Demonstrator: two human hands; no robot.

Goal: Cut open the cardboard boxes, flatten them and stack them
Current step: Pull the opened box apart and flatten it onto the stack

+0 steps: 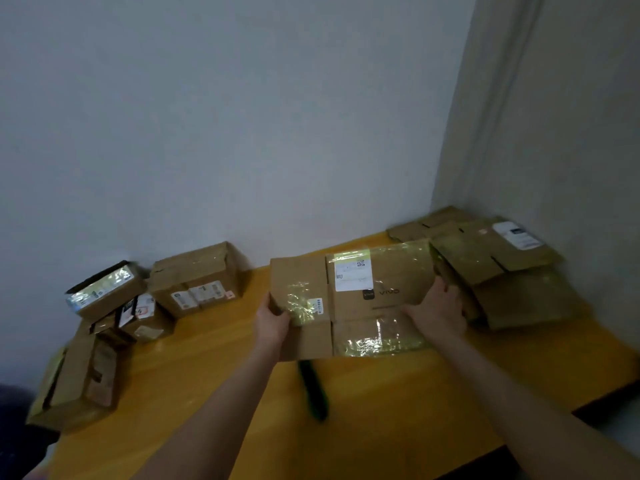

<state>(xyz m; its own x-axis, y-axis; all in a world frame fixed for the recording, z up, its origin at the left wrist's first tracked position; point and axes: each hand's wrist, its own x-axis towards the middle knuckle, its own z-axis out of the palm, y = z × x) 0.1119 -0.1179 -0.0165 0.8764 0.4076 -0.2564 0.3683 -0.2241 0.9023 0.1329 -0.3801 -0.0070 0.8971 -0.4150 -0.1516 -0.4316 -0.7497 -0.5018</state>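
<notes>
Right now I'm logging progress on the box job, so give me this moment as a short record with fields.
held: flattened box, over the table
left hand: grips its left edge
right hand: grips its right edge
flat stack: table's far right corner, beside the right hand
uncut boxes: several at left, closed and taped
cutter: dark, blurred, on the table, one end hidden under the held box

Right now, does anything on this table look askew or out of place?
Mostly the left pile: the shiny-taped box sits tilted on its neighbours, and the long box seems to overhang the table edge. The flattened stack at right is fanned unevenly.
</notes>
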